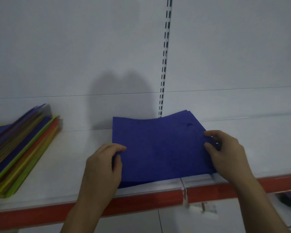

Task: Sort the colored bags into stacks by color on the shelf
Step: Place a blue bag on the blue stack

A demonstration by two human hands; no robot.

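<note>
A stack of flat blue bags (pixel 159 148) lies on the white shelf (pixel 74 158), a little right of centre, its far edge curling up against the back wall. My left hand (pixel 102 167) grips the stack's left edge, thumb on top and fingers curled beneath. My right hand (pixel 225 152) pinches the right edge with fingertips on the top bag. At the far left lies a fanned mixed pile of bags (pixel 22 148) in blue, purple, green, yellow, orange and red, slanting toward the shelf front.
The shelf has a red front strip (pixel 141 201) with a clear price rail. A slotted upright (pixel 164 56) runs up the white back panel behind the blue stack. Something dark (pixel 289 200) shows on the level below at the right.
</note>
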